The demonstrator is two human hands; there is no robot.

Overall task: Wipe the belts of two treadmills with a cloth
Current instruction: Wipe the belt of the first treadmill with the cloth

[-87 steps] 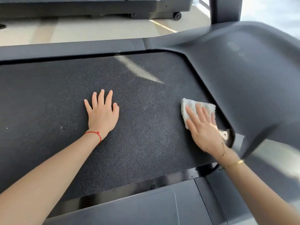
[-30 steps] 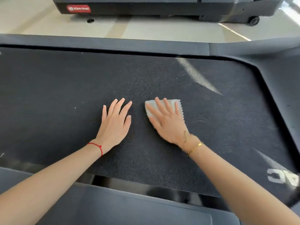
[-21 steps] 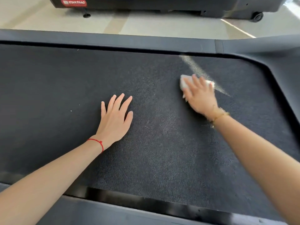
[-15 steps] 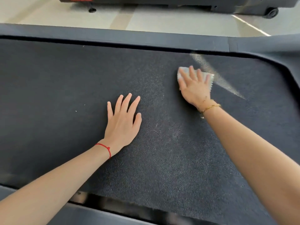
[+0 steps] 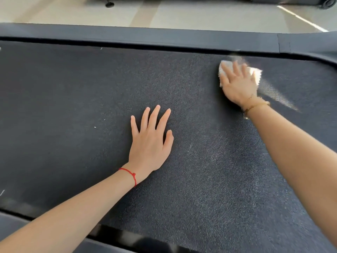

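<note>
Cloth [image 5: 224, 69], white and partly covered, lies flat on the belt [image 5: 73, 92] near its far edge, toward the right end. Right hand [image 5: 237, 83] presses down on it with straight, spread fingers; the cloth's corners show past the fingertips and slightly blurred at the right. Left hand [image 5: 150, 141] rests palm-down on the belt's middle, fingers straight and fanned, holding nothing, well apart from the cloth. A red string [image 5: 130, 175] circles the left wrist, a gold bracelet [image 5: 255, 106] the right. Beyond the belt's far edge runs the side rail [image 5: 145, 36], then pale floor [image 5: 182, 13].
</note>
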